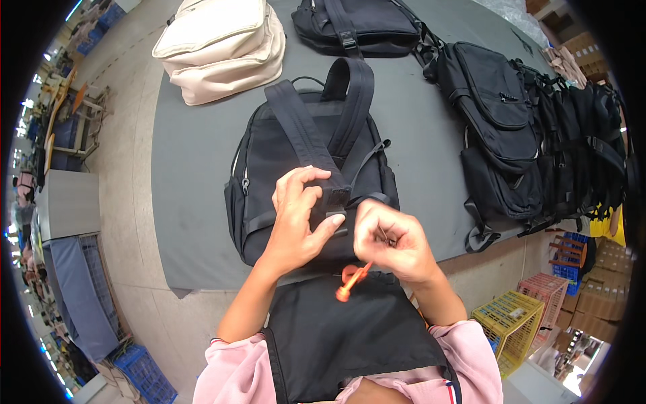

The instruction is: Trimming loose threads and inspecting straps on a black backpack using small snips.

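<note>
A black backpack (306,145) lies on the grey table in front of me, its two padded shoulder straps (351,111) facing up and crossing. My left hand (296,212) is closed on the lower end of one strap, thumb and fingers at a dark buckle piece (338,197). Close beside it on the right, my right hand (393,242) is curled with its fingers bent in. From under that hand sticks a small orange tool (350,281), blurred, so its exact kind is unclear. Thin dark bits show within the curled fingers. A narrow webbing strap (370,156) runs along the backpack's right side.
The grey table (195,202) also bears a cream backpack (222,50) at far left, a black one (363,30) at the back, and several black backpacks (498,108) on the right. Yellow (508,323) and pink crates (544,296) stand on the floor at right.
</note>
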A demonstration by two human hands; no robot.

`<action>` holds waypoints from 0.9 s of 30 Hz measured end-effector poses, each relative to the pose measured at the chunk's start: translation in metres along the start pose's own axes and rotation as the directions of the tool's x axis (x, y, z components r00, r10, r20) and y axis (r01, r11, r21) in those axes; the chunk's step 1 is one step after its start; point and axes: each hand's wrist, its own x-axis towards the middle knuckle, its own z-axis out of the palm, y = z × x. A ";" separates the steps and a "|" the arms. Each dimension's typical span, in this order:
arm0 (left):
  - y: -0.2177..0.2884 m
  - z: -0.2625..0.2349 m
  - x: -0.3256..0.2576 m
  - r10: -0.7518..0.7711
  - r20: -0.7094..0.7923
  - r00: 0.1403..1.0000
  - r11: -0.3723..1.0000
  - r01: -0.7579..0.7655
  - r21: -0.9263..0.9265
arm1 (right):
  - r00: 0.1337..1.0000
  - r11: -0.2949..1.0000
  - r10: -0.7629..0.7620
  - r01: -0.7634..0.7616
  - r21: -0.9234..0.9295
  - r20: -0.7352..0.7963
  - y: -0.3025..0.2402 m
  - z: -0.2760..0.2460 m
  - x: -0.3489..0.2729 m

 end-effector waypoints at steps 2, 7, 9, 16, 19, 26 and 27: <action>-0.002 -0.002 0.001 -0.022 0.003 1.000 0.989 0.022 -0.143 | 0.937 0.821 -0.182 -0.022 -0.570 -0.298 0.014 0.000 0.000; 0.000 -0.006 -0.002 -0.072 -0.007 0.997 0.963 0.068 -0.261 | 0.858 0.612 -0.368 -0.066 -0.788 -0.358 0.026 0.005 -0.003; 0.000 -0.006 -0.004 -0.069 0.000 0.998 0.973 0.067 -0.220 | 0.860 0.612 -0.368 -0.061 -0.788 -0.353 0.023 0.005 0.002; 0.004 -0.004 -0.006 -0.062 -0.013 0.998 0.982 0.059 -0.178 | 0.842 0.463 -0.454 -0.054 -0.884 -0.290 0.023 0.011 0.006; 0.005 -0.004 -0.007 -0.079 -0.009 0.997 0.976 0.076 -0.204 | 0.838 0.363 -0.487 -0.063 -0.930 -0.246 0.022 0.012 0.005; 0.005 -0.002 -0.009 -0.117 -0.011 0.993 0.941 0.107 -0.320 | 0.785 0.461 -0.543 -0.016 -0.887 -0.297 0.025 0.015 0.003; 0.005 -0.002 -0.009 -0.096 -0.027 0.995 0.947 0.083 -0.309 | 0.785 0.460 -0.544 -0.017 -0.888 -0.297 0.025 0.015 0.003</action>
